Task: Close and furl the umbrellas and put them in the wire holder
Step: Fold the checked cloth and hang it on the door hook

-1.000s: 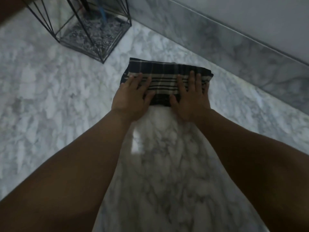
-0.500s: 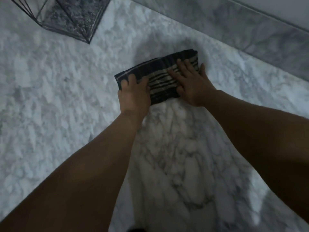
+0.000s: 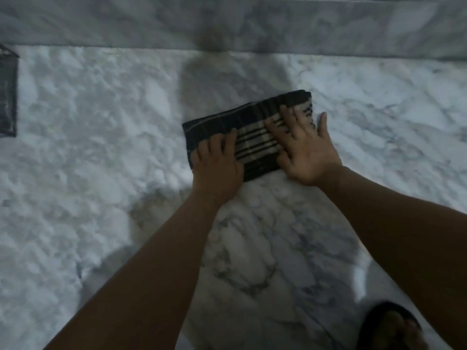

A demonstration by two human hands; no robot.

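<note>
A dark plaid umbrella (image 3: pixel 252 125), folded into a flat, compact bundle with pale stripes, lies on the marble floor a little right of centre. My left hand (image 3: pixel 217 162) rests on its left end with the fingers curled onto the fabric. My right hand (image 3: pixel 305 150) lies flat on its right end, fingers spread apart and pressing down. Only a corner of the black wire holder (image 3: pixel 7 97) shows, at the far left edge, well away from both hands.
A marble skirting (image 3: pixel 227 24) runs along the top, just behind the bundle. A foot in a dark sandal (image 3: pixel 391 327) shows at the bottom right. White-grey marble floor (image 3: pixel 101 173) spreads to the left between the bundle and the holder.
The view has swung right, so the wire holder has slid from the top to the far left edge. The bundle has turned slightly; both hands stay on it, the left one now curled.
</note>
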